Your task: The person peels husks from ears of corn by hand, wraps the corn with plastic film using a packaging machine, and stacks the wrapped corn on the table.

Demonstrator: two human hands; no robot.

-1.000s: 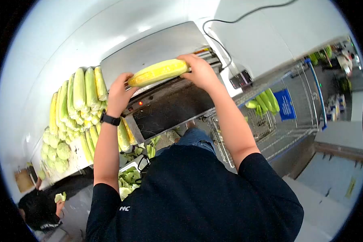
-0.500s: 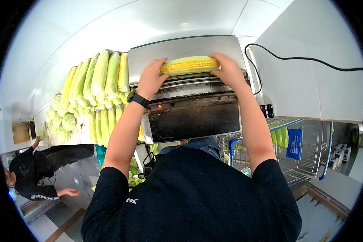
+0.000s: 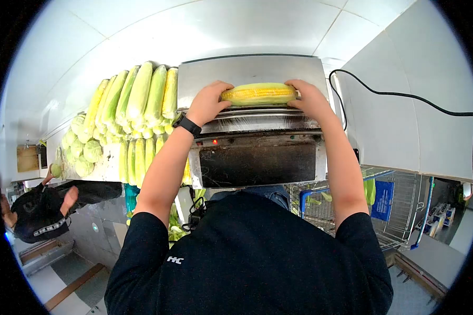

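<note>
An ear of corn (image 3: 260,94), with yellow kernels showing between pale green husk leaves, lies crosswise over a film wrapping machine (image 3: 247,68). My left hand (image 3: 210,103) grips its left end between thumb and fingers. At the other end, my right hand (image 3: 310,100) pinches the tip the same way. Just below the ear is a roll of clear film (image 3: 257,123), and nearer to me a dark heating plate (image 3: 260,167) with a small red light. Whether film lies on the ear itself, I cannot tell.
Several husked ears of corn (image 3: 140,94) are stacked on the left, beside several cabbages (image 3: 92,151). A wire shopping cart (image 3: 399,210) stands to the right. A black cable (image 3: 399,93) runs along the right wall. Another person (image 3: 34,210) is at the far left.
The view has shifted slightly, and the ear and both hands sit a little lower and further right in it. The other person's arm has swung upward in the picture.
</note>
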